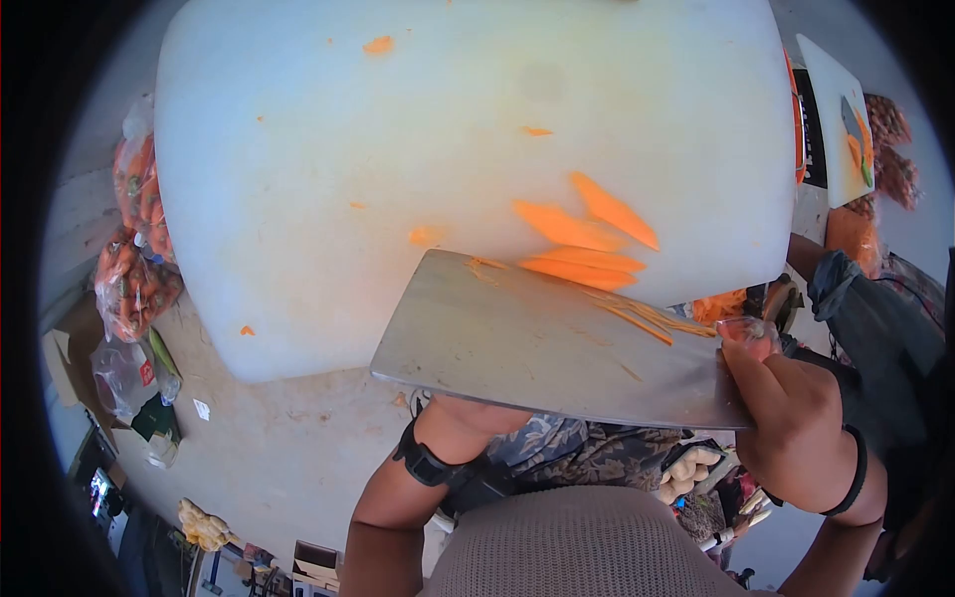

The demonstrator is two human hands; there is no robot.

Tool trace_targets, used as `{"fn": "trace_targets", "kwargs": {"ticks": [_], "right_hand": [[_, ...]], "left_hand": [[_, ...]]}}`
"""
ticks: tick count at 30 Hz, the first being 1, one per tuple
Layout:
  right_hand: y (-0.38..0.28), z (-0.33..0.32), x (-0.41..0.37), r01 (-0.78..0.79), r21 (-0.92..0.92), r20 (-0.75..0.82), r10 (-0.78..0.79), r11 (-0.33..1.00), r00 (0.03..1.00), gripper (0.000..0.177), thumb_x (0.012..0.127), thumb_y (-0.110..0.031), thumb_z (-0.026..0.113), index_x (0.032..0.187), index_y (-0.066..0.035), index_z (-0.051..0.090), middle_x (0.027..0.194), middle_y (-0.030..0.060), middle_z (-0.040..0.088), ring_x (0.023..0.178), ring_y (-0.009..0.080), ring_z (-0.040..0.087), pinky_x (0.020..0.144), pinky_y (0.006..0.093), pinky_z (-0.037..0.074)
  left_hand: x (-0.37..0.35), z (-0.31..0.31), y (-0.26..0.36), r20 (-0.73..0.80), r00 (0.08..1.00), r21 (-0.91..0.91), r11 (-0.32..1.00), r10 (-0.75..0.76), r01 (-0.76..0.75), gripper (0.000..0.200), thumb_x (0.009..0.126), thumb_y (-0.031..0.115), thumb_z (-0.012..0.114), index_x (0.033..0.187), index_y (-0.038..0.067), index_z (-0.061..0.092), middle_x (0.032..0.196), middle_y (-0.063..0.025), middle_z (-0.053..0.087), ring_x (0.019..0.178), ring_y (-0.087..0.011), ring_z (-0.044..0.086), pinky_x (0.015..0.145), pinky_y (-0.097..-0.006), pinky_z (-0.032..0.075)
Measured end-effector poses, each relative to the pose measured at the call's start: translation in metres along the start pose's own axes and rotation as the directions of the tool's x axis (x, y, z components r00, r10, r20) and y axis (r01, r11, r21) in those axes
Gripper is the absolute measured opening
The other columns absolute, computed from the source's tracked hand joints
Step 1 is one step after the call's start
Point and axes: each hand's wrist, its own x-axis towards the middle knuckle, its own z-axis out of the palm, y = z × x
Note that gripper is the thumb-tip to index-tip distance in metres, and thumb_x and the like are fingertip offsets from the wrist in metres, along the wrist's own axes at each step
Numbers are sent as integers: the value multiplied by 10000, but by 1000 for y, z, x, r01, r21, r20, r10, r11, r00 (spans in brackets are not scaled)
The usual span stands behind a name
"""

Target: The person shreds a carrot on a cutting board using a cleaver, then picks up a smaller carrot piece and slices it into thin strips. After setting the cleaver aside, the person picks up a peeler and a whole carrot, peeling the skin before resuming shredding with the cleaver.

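A wide cleaver (557, 343) lies nearly flat to the view at the front edge of the white cutting board (328, 149). My right hand (791, 413) is closed round its handle end at the right. Thin carrot shreds (637, 316) cling to the blade. Just beyond the blade, several orange carrot slices (614, 211) rest on the board. My left hand (476, 416) is mostly hidden beneath the cleaver, with only its wrist side showing, so its fingers cannot be seen.
Bags of carrots (129, 284) stand left of the board. Small carrot scraps (378, 46) dot its surface. At the right, another board (841, 129) holds a knife and carrot pieces, with a person's dark clothing (880, 338) below it.
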Motion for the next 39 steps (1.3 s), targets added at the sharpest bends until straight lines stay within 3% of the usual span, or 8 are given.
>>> {"fn": "trace_targets", "kwargs": {"ticks": [9,16,18,24,27,34,36,39], "right_hand": [[1,0,9,13,6,28,-14,1000,1000,578,579,-16,626,1140,117,585,653,66,463,531,206,518,458,337,399],[1,13,34,30,-44,-34,-31,999,999,441,652,-23,625,1081,73,596,653,70,486,526,217,531,455,350,414],[0,21,41,12,-35,-40,-13,999,999,373,681,-36,629,1041,50,584,644,80,502,517,228,546,457,356,429],[3,39,44,11,-34,-161,-16,999,987,151,739,-57,619,861,-21,537,619,86,527,521,253,582,467,365,461],[-5,48,55,1,-75,-230,-19,997,973,121,753,-60,617,828,-43,524,614,86,552,529,263,599,480,369,476],[-9,40,51,40,-56,-215,-51,998,975,96,761,-69,623,827,-66,554,628,85,580,542,257,609,505,360,489],[-11,36,39,48,-35,-269,-55,998,962,106,748,-52,623,834,-64,562,630,83,573,548,255,607,511,358,487],[-12,27,26,56,-11,-246,-57,998,967,128,739,-41,622,852,-60,564,627,82,556,549,259,597,508,364,476]], "left_hand": [[2,-6,7,105,994,-68,997,-16,24,206,752,66,692,954,61,735,1074,-104,687,960,-298,657,838,-393,517],[14,-11,13,45,999,-58,998,-24,26,212,741,60,694,949,67,736,1068,-95,687,958,-290,656,842,-389,514],[19,-6,11,-62,961,354,906,271,-233,250,704,48,703,946,91,742,1027,-63,683,967,-260,644,844,-386,510],[34,-1,12,-91,958,396,893,271,-215,287,659,-29,682,929,54,737,1048,-67,659,985,-274,613,871,-363,487],[37,0,8,-87,939,379,883,332,-277,249,697,-75,661,928,-2,716,1076,-135,628,910,-334,577,770,-398,455],[35,4,4,-149,907,428,852,395,-301,256,683,-68,667,929,-14,712,1029,-149,637,904,-347,581,780,-412,460],[35,3,6,-171,923,422,872,344,-247,287,653,-70,662,917,19,730,1032,-102,660,931,-296,603,828,-377,489],[33,4,3,-163,919,418,869,358,-264,262,647,-62,663,892,5,726,987,-112,672,905,-300,619,824,-379,501]]}}
